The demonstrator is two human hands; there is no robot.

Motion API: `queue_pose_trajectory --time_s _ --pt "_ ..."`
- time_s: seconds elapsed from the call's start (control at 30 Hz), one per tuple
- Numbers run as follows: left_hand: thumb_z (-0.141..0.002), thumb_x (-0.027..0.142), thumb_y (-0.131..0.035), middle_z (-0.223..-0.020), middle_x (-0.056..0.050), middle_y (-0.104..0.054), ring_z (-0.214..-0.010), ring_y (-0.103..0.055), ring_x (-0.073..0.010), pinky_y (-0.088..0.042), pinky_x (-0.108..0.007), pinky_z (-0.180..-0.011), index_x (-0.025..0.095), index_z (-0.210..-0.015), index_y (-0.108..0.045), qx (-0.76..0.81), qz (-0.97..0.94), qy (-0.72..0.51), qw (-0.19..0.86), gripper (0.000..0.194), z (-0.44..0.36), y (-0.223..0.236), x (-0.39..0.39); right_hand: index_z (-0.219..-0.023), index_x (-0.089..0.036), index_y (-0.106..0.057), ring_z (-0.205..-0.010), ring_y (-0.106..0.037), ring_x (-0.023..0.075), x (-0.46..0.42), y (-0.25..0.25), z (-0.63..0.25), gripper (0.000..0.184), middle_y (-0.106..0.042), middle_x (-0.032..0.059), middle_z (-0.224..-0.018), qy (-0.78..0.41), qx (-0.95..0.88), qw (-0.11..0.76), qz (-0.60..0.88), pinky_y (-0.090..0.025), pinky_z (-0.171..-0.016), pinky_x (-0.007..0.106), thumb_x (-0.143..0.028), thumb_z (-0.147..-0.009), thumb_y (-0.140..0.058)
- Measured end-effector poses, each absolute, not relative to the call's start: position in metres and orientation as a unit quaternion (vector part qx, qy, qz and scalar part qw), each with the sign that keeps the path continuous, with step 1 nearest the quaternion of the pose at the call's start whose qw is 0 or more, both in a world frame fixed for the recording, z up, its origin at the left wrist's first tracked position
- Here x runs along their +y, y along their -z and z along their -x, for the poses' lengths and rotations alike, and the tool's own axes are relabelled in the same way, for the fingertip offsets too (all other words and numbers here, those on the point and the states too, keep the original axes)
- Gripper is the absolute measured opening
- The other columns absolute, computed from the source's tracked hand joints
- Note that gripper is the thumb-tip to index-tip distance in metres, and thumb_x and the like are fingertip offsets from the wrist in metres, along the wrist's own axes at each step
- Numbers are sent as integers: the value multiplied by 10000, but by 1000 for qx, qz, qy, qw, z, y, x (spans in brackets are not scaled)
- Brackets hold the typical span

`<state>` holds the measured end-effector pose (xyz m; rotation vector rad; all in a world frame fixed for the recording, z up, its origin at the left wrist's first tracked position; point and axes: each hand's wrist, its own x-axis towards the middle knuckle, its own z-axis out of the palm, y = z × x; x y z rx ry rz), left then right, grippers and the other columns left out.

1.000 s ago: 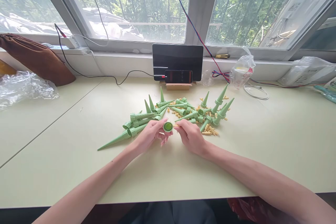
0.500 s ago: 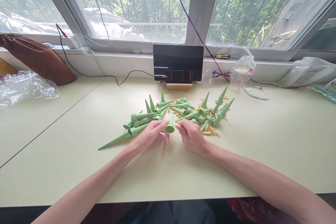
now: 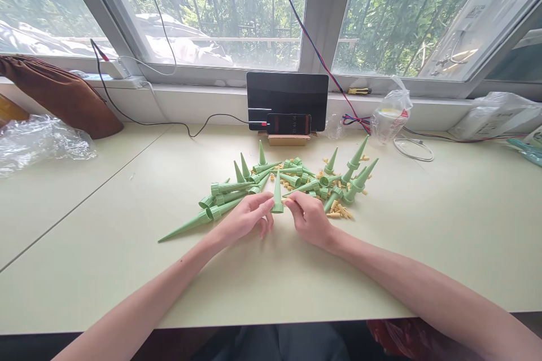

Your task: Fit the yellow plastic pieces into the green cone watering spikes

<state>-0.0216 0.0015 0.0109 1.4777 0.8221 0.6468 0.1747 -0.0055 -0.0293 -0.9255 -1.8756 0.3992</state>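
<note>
Upright green plastic cone point(image 3: 278, 197)
Left hand point(image 3: 250, 214) pinches it; right hand point(image 3: 311, 218) pinches a small yellow plastic peg point(image 3: 285, 199) beside it.

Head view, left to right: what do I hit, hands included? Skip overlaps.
Brown bag → left hand → held green cone → right hand → yellow cutter → red-printed bag.

Light green and tan over pale yellow-green

The hand-held cone spike point(image 3: 277, 194) is plain light green, as are the heaped spikes point(image 3: 184, 229); the small pegs point(image 3: 333, 215) are tan-yellow, the tabletop point(image 3: 271, 282) pale yellow-green, the drawstring pouch point(image 3: 59, 98) brown, the tablet point(image 3: 288, 93) black, the bundled cables point(image 3: 359, 120) red and blue
</note>
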Motion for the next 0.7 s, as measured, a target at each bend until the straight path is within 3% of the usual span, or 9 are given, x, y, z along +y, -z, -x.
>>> queue_pose_trajectory --time_s 0.33,0.7 --pt "-941 468 -521 -634 -8 -625 -516 -610 -159 -503 -260 -501 191 -1172 -607 366 -691 -268 563 371 22 -9 3 -756 -205 -484 -547 -422 126 -5 29 -175 297 -514 -3 -639 -175 -766 477 392 -363 -540 248 -315 -1018 -398" --pt "-956 374 -512 -613 20 -573 -489 -564 -123 -492 -228 -495 210 -1211 -617 392 -726 -299 479 321 19 -4 0 -748 -203 -476 -528 -415 119 -5 26 -175 278 -500 -12 -625 -188 -761 481 392 -346 -521 243 -281 -1006 -408"
